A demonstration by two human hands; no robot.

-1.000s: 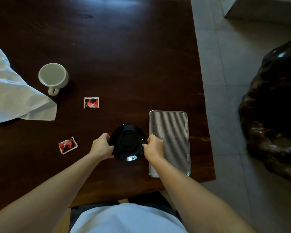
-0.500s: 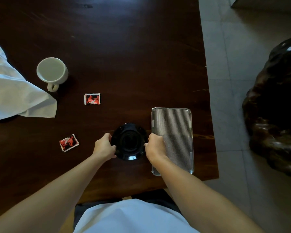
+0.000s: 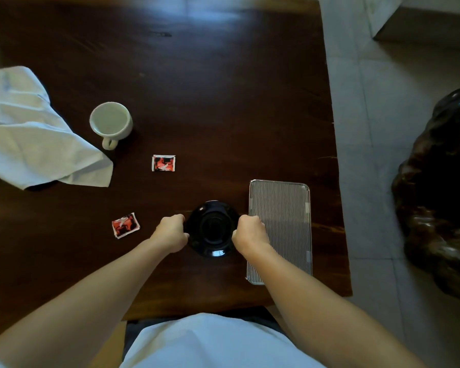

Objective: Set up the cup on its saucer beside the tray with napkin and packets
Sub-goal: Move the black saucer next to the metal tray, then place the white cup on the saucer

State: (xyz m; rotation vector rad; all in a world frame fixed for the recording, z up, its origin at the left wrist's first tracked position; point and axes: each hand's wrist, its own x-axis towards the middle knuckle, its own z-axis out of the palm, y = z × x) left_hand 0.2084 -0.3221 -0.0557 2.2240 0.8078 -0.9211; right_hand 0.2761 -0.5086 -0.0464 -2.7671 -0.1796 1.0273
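Beside the tray [image 3: 279,208], your left hand [image 3: 170,232] and right hand [image 3: 250,233] grip the saucer [image 3: 211,228] by its rim, placing it; next, fetch the cup [image 3: 111,123], well apart upper-left.

one view only, worn on the head, looking steeply down and forward over the near edge of a dark wooden table [image 3: 197,88]. wide-angle, with straight lines bowing toward the frame borders. near enough that both forearms run in from the bottom corners, with a pale shirt front [image 3: 213,343] filling the bottom middle. table across the left and centre; tiled floor [image 3: 369,155] down the right side. no second view to overlap with.
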